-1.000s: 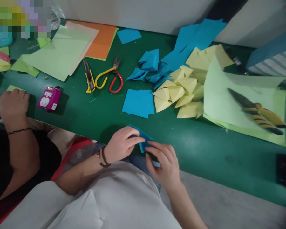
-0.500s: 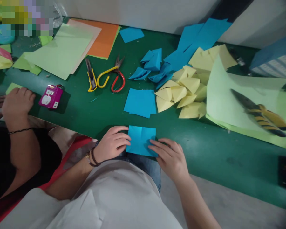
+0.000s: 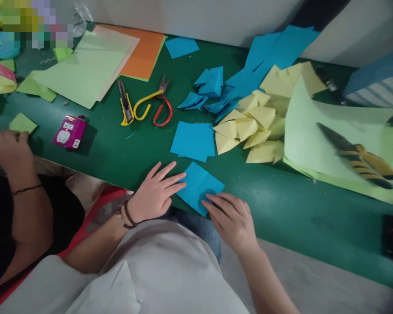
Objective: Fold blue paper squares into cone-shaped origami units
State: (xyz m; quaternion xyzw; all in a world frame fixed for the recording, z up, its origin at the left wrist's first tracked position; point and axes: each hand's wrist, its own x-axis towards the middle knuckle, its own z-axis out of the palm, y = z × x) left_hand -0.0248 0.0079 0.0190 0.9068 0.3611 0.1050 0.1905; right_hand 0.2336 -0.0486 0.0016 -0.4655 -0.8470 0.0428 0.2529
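On the worktop, left hand, fingers wide, and right hand, grip unclear, touch blue paper; uneven pressure could skew it.

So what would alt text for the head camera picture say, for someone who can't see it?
Two bare hands, left and right, touch a creased blue paper square at the edge of a green table. Beyond lie folded yellow papers, scissors with red and yellow handles and a yellow cutter; at left, another person's hands.
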